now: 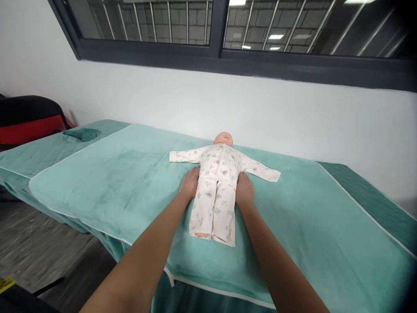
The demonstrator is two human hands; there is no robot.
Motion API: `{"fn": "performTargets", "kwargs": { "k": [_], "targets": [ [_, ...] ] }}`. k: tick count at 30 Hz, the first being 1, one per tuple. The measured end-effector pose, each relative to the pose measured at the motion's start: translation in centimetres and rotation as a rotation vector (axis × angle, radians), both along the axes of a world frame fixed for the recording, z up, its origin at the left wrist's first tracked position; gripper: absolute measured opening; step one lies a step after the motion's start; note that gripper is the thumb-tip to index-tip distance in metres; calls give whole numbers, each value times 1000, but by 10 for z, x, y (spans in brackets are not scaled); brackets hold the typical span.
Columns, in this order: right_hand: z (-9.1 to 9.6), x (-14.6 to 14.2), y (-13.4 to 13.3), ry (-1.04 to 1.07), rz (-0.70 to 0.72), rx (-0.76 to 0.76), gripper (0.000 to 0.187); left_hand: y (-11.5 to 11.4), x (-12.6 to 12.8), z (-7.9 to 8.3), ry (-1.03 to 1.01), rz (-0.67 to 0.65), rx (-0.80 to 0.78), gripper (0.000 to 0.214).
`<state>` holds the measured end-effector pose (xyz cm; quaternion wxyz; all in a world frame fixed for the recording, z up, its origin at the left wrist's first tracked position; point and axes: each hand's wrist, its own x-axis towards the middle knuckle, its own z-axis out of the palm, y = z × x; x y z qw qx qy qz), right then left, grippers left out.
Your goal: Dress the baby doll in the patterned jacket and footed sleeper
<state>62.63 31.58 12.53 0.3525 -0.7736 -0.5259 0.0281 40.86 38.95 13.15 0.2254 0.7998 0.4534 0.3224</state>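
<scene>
A baby doll (pixel 224 138) lies on its back on the green bed cover (pixel 130 187), its head toward the wall. It wears a white printed shirt (pixel 221 161) with both sleeves spread wide, and matching trousers (pixel 205 208) with the legs straight toward me. My left hand (pixel 190 181) is at the doll's left-of-view side by the waist, its fingers hidden under or behind the clothing. On the other side my right hand (pixel 245 188) is placed likewise at the waist, fingers mostly hidden. Whether either hand grips the clothing or body cannot be made out.
Behind the bed rises a white wall (pixel 146 95) with a dark-framed window (pixel 215 56) above. A black and red chair (pixel 32 119) stands at the far left. A darker green cover with a face-hole opening (pixel 83 134) lies at the bed's left end.
</scene>
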Motion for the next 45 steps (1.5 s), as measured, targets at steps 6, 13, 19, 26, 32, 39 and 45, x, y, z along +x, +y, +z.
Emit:
{"fn": "performTargets", "kwargs": {
  "k": [6, 13, 19, 26, 32, 39, 45],
  "targets": [
    [6, 6, 0, -10, -168, 26, 40, 15, -1, 5, 139, 152, 207, 51],
    [9, 69, -2, -118, -361, -29, 50, 28, -6, 7, 324, 447, 306, 64],
    [0, 135, -6, -232, -267, -217, 52, 44, -3, 2, 367, 707, 171, 66],
    [0, 170, 5, -314, -239, -254, 55, 52, 2, 2, 377, 770, 186, 67],
    [2, 169, 8, -340, -285, -247, 56, 50, 5, 5, 381, 769, 186, 66],
    [4, 160, 3, -319, -350, -258, 58, 47, 4, 3, 410, 752, 187, 65],
    [1, 160, -27, -269, -364, -348, 66, 26, -15, 6, 510, 648, 93, 70]
  ]
}}
